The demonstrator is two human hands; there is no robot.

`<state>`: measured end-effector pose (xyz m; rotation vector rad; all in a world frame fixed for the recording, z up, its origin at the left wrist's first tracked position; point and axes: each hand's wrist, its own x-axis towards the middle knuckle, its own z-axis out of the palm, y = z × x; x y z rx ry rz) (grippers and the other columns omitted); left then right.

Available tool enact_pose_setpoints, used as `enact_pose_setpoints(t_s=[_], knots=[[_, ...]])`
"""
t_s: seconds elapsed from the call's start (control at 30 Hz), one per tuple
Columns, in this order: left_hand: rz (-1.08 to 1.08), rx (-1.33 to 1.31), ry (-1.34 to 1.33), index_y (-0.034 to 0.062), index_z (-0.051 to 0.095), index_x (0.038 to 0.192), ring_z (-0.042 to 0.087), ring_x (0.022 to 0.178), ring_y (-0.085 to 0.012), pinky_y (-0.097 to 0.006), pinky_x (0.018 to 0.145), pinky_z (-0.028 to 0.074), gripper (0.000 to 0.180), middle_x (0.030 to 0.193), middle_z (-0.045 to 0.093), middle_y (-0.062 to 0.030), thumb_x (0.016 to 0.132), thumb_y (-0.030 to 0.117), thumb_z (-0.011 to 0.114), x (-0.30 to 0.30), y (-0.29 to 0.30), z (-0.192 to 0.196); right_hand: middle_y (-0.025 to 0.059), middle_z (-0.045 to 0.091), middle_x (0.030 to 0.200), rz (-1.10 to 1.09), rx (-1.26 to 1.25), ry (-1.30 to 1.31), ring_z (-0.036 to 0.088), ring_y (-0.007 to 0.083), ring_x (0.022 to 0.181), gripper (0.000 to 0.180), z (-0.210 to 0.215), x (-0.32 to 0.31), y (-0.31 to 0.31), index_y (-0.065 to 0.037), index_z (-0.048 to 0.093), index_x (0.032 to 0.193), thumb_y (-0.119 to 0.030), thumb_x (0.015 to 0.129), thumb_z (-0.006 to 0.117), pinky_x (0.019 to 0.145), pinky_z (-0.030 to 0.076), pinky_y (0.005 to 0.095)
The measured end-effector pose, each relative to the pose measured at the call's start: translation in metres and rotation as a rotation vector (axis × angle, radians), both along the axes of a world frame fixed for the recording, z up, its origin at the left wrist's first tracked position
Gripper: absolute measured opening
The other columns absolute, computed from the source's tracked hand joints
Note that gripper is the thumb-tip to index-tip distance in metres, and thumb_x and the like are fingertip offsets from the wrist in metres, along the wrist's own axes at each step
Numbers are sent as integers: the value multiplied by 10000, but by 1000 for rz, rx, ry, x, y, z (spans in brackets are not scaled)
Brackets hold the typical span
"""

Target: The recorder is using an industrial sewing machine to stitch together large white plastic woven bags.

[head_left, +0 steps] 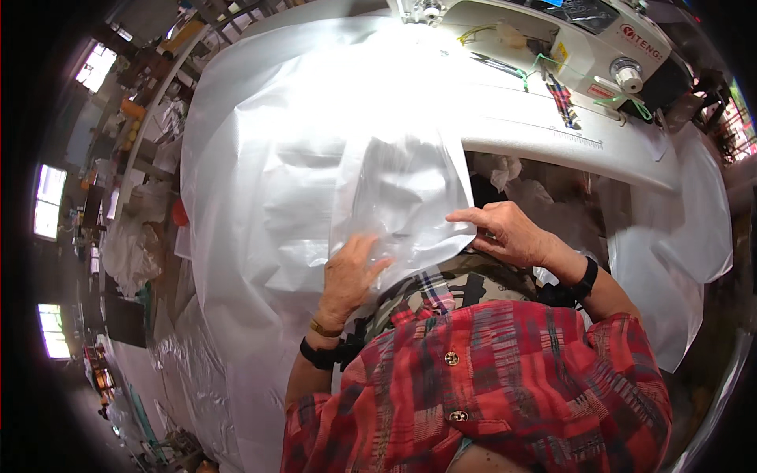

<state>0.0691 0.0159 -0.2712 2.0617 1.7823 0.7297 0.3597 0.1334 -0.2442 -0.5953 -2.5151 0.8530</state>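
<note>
The white counter (544,130) carried 1 sewing machine (583,71); 3 bright windows (50,201) stood at far left. Translucent plastic sheeting (307,181) draped over the counter toward 1 red plaid shirt (520,355); whether it formed a bag, and its number of layers, could not be told. The left grip (349,276) lay upon the sheeting, fingers apart; the right grip (511,232) was clamped on its edge.

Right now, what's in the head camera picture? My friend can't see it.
A person's left hand rests on shiny whitish plastic sheeting, with the right hand at its edge. A white sewing machine stands beyond; a red plaid shirt fills the bottom.
</note>
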Motion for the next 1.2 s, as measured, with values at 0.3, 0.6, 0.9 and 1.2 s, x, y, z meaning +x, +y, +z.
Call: enact_pose_setpoints(t_s=[0.3, 0.6, 0.9, 1.2], knots=[[119, -140, 415, 71, 687, 807, 597, 902, -307, -433, 776, 475, 65, 919, 603, -84, 775, 116, 653, -92, -56, -19, 84, 586, 619, 115, 169, -111, 595, 302, 594, 128, -1, -4, 7, -87, 561, 906, -73, 800, 631, 631, 473, 416], [-39, -302, 239, 49, 611, 802, 618, 795, -341, -438, 676, 480, 130, 819, 614, -123, 839, 169, 646, -46, -70, 13, 107, 580, 612, 107, 340, -389, 598, 307, 580, 106, 43, -24, 2, -23, 561, 925, -113, 871, 578, 587, 452, 417], [38, -326, 64, 47, 596, 842, 599, 716, -402, -471, 614, 451, 137, 732, 606, -178, 865, 177, 635, -33, -82, 24, 140, 586, 606, 146, 267, -310, 591, 352, 562, 455, 19, -119, 17, -17, 465, 1277, -131, 866, 624, 550, 451, 445], [144, -506, 95, 63, 633, 798, 617, 776, -395, -482, 675, 457, 78, 767, 624, -184, 823, 120, 586, -62, -166, -41, 174, 640, 690, 465, -71, -436, 654, 378, 704, 189, 16, -102, -3, -18, 592, 889, -199, 868, 645, 643, 503, 456]])
